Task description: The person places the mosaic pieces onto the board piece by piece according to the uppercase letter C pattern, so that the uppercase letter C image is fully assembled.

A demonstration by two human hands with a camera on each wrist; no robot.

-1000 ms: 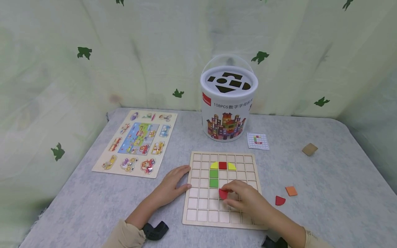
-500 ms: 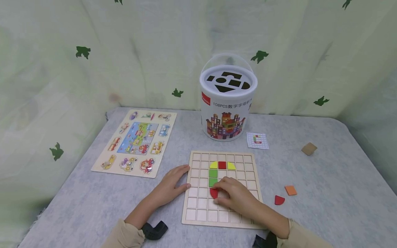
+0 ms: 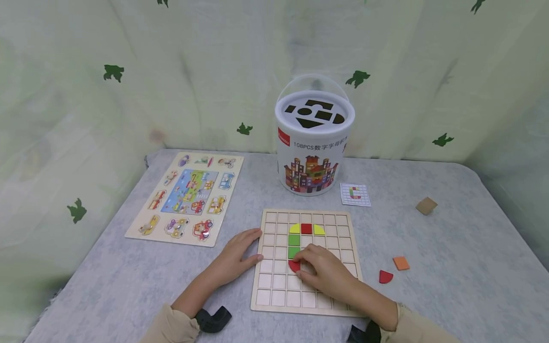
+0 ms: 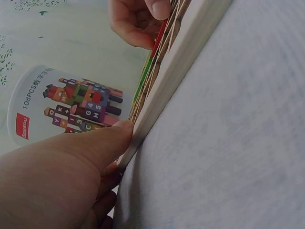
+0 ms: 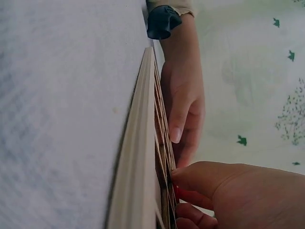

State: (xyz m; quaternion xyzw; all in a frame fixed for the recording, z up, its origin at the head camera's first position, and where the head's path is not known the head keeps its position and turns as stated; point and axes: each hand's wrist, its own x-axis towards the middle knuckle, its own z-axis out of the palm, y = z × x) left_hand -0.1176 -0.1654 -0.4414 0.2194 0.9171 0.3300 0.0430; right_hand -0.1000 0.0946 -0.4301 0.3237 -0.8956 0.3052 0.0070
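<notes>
My right hand (image 3: 328,272) pinches a red quarter-circle tile (image 3: 293,266) between thumb and fingers, at the grid board's (image 3: 279,299) cell just below two green square tiles (image 3: 294,240). Above the green tiles, a yellow quarter-circle (image 3: 295,229), a red square (image 3: 306,229) and a second yellow quarter-circle (image 3: 319,230) form a row. My left hand (image 3: 233,255) touches the board's left edge with extended fingers. In the left wrist view, the left thumb (image 4: 121,131) lies against the board's rim. The right wrist view shows the right thumb (image 5: 190,176) near the cells, the tile mostly hidden.
Right of the board lie a loose red quarter-circle (image 3: 385,277), an orange square (image 3: 401,263) and a brown square piece (image 3: 426,206). A pattern card (image 3: 355,195) sits behind the board, beside a white bucket (image 3: 315,143). A picture puzzle (image 3: 184,197) lies at left.
The right hand has moved left across the board with the red quarter-circle, bringing it into place beneath the green squares. The left hand has stayed at the board's edge.
</notes>
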